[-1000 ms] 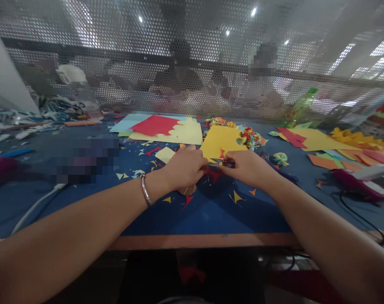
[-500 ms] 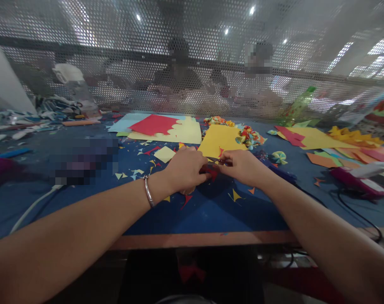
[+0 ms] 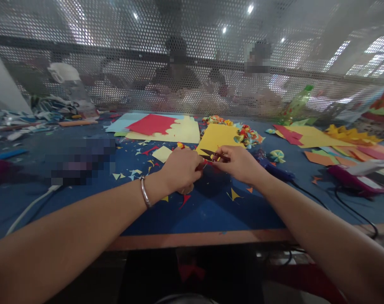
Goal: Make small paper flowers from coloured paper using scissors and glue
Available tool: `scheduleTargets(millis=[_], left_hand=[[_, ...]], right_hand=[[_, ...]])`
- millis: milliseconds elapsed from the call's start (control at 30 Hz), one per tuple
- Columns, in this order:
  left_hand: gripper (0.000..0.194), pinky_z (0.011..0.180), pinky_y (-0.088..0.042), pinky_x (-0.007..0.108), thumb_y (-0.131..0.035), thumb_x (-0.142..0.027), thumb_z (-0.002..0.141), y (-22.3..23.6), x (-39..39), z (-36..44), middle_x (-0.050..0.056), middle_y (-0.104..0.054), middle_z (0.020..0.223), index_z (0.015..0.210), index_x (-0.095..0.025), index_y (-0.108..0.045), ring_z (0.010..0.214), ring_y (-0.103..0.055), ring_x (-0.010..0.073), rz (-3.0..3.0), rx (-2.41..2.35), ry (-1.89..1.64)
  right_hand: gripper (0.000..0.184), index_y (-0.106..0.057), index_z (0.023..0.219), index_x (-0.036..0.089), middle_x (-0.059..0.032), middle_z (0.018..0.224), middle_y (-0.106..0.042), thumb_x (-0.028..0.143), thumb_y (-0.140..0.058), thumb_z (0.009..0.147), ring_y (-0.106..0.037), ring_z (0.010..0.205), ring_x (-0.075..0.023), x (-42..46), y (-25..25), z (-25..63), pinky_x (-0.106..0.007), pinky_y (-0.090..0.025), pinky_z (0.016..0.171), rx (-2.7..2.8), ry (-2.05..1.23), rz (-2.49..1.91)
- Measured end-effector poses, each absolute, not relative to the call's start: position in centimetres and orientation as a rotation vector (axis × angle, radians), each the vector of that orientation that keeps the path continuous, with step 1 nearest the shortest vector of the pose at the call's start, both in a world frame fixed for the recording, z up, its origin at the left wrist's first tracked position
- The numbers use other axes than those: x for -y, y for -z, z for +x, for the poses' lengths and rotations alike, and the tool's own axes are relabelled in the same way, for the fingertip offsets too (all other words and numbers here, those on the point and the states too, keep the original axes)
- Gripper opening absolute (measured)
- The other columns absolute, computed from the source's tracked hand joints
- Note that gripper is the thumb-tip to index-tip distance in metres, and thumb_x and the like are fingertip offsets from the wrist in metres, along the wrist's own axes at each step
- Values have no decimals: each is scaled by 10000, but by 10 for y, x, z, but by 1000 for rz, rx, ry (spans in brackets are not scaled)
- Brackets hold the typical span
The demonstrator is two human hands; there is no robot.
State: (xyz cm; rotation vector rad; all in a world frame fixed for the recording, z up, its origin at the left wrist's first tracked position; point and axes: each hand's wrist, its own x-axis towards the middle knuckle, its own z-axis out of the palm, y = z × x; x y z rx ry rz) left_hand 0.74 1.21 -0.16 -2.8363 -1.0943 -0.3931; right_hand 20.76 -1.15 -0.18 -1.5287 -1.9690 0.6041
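Note:
My two hands meet above the middle of a blue table. My right hand grips small scissors, whose blades point left and stand apart. My left hand, with a metal bangle at the wrist, is closed on a small piece of red paper that sits at the blades. Most of that paper is hidden by the fingers. Small yellow and red paper offcuts lie on the table under and around both hands.
Yellow paper, red paper and pale yellow sheets lie behind the hands. Folded coloured paper pieces sit to the right. A glue gun and black cables lie at right. A perforated screen walls the far edge; people sit behind it.
The scissors' blades have come apart and now show clearly above the red paper. Both hands have shifted slightly up and left; the view has drifted a little.

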Motion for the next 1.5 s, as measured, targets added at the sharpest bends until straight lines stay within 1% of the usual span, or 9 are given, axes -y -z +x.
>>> scheduleTargets(millis=[133,233,433,567,767,933,1133,1267,1500], left_hand=[[189,648,-375,322,-527,-261,807,-1,-16,3,60,-706,816,785,-171,-692,744,-610,200,-2847,1163,506],[206,638,-371,314,-509,-270,829,-3,-18,2,64,-699,834,794,-167,-684,731,-597,184,-2836,1205,579],[248,744,-381,374,-489,-256,860,-2,-12,6,89,-696,876,857,-178,-725,872,-567,244,-2828,1065,462],[280,763,-345,406,-484,-322,896,-6,-7,5,95,-667,882,871,-183,-725,898,-493,271,-2740,1041,451],[330,782,-290,430,-478,-386,912,-6,-7,-2,98,-630,855,798,-189,-717,916,-440,285,-2721,1073,392],[318,800,-273,442,-576,-483,840,-4,-6,-3,97,-604,855,757,-204,-703,936,-435,302,-2766,1077,404],[237,800,-278,437,-534,-329,867,0,-6,-1,111,-606,857,774,-183,-696,942,-436,298,-2775,1060,348],[241,824,-285,447,-506,-291,896,-3,-6,-1,124,-610,904,816,-162,-692,969,-440,304,-2780,1095,339],[215,872,-309,426,-510,-312,932,-21,-4,-8,78,-651,930,829,-173,-638,971,-471,257,-2888,1308,507]], right_hand=[[109,-615,823,171,-29,734,-688,265,-644,776,-608,652,-149,10,0,211,-262,-427,602,1938,-510,-1547],[122,-626,843,166,-21,696,-674,259,-650,767,-596,636,-149,11,-2,211,-258,-410,575,1911,-475,-1568],[132,-594,851,168,-23,665,-682,263,-647,777,-614,620,-149,11,-6,211,-266,-431,595,1830,-506,-1545],[106,-601,845,167,-26,673,-681,246,-635,783,-626,632,-151,9,-9,213,-278,-449,635,1781,-357,-1598],[138,-647,855,162,-28,710,-657,283,-640,788,-582,618,-132,10,-10,213,-270,-410,611,1804,-159,-1656],[153,-644,850,164,-22,709,-641,306,-626,795,-554,610,-125,12,-12,211,-267,-399,612,1820,-164,-1648],[155,-643,853,167,-27,733,-653,310,-616,800,-571,644,-143,8,-9,214,-266,-393,612,1873,-159,-1656],[170,-642,872,171,-51,767,-678,329,-609,819,-597,684,-160,7,-5,214,-268,-391,606,1925,-170,-1695],[111,-586,865,190,4,596,-650,296,-551,871,-526,450,-101,12,-5,207,-248,-379,505,1992,-473,-1757]])
